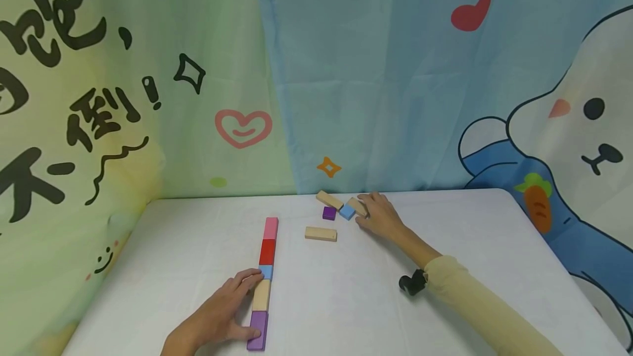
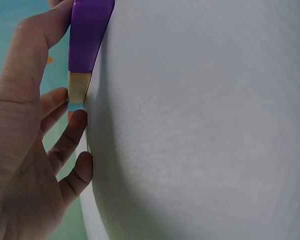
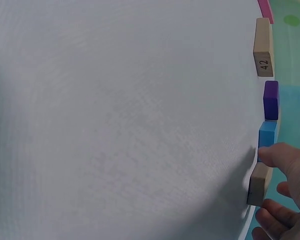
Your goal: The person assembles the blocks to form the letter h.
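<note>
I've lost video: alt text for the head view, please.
A person's left-hand grip touches a row of blocks: near to far, purple, plain wood, blue, red, pink. The right-hand grip is at a loose wooden block beside a small blue one, all on a white tabletop.

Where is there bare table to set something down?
Free: the near table between the block row and the right sleeve, and its left stretch beyond the left hand. Crowded: the far middle, where loose blocks cluster beside the right hand.
</note>
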{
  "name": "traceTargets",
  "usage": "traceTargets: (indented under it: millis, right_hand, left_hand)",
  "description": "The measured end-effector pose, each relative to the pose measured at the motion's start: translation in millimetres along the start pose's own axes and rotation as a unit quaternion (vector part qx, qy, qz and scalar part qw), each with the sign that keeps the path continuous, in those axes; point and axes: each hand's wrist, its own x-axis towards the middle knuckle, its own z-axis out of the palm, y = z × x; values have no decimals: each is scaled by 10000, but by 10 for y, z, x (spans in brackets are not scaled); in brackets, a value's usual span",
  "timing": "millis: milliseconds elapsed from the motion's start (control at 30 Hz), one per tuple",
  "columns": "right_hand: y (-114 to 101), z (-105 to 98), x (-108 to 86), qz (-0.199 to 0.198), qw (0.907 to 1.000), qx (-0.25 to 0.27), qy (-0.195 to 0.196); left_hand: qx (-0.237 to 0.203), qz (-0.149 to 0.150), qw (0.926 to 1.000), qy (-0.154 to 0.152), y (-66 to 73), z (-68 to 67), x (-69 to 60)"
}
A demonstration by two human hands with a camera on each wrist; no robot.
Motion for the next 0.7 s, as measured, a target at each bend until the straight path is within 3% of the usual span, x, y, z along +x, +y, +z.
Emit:
traceTargets:
  millis: [700]
  right_hand:
    - [-17, -1, 33, 132, 9998, 149, 40]
  left_hand:
    - [-80, -90, 9999, -110, -6, -3, 15]
